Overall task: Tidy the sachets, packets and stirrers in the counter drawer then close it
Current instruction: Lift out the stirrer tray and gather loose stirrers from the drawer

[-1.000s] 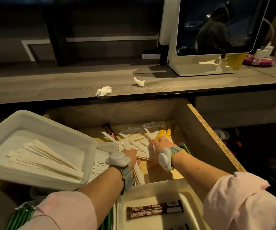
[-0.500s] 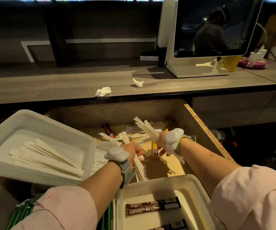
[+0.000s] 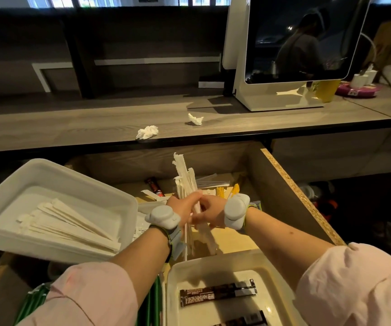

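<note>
2 hands gathering stirrers over the drawer (image 3: pixel 291 191)

The left hand (image 3: pixel 183 208) and right hand (image 3: pixel 209 214) are both closing their fingers around 1 upright bundle of stirrers (image 3: pixel 185 177) above the open drawer.

A: Where is the camera sitting?
B: On the head, looking forward and down, close above the left hand (image 3: pixel 182 209) and right hand (image 3: pixel 209 214); the desk (image 3: pixel 72 128) is lying beyond them.
</note>
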Demonstrator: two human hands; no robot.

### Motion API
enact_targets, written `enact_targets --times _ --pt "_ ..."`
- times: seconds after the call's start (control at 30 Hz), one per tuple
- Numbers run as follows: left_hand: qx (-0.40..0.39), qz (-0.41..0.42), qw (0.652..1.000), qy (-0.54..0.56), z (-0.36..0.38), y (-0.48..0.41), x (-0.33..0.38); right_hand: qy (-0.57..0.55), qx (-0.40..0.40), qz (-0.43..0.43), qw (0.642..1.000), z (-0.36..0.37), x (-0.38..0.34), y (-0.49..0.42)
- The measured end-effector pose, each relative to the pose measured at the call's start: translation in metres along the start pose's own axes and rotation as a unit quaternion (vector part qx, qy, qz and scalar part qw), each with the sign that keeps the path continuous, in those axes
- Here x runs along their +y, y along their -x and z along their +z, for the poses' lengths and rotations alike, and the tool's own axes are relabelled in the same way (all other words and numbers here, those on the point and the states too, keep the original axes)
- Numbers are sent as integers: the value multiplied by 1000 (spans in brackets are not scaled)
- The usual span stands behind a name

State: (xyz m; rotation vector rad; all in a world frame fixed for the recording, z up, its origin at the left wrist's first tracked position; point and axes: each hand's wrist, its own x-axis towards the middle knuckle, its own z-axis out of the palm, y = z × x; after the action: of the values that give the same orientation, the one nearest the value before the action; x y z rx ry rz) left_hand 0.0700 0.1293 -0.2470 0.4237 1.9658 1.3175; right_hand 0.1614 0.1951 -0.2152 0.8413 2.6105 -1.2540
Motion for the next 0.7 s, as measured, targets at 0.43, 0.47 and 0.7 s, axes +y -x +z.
enact_targets --times 0.43,0.47,0.7 --pt "-95 71 973 -200 21 13 -13 -179 249 -231 923 -44 -11 11" --pt "-100 58 966 -230 23 17 -8 -135 227 -225 938 -41 -12 10" --pt "-90 109 960 -243 11 7 -34 -52 97 -92 990 -12 1 1"
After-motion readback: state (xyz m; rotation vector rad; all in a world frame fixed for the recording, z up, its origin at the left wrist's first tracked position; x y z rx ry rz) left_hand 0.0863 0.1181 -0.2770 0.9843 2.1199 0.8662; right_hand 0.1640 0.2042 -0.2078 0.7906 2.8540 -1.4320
